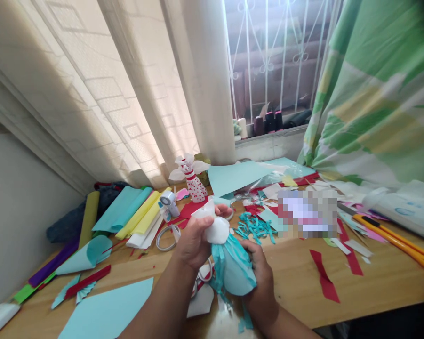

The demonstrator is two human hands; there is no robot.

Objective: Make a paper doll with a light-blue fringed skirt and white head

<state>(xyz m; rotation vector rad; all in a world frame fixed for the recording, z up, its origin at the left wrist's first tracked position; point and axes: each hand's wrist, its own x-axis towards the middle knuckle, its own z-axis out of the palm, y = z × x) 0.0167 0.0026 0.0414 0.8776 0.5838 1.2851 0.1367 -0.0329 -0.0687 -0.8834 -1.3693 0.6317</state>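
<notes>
I hold a paper doll over the near edge of the wooden table. Its body is a teal paper cone with cut fringe, topped by a white paper head piece. My left hand is closed around the white top. My right hand wraps the teal cone from the right and below. A finished doll in red dotted paper with white petals stands upright farther back on the table.
Rolled coloured paper sheets lie at the left, with a teal cone and a teal sheet. A tape roll, teal strips, red scraps and a yellow cutter lie about. Curtains hang behind.
</notes>
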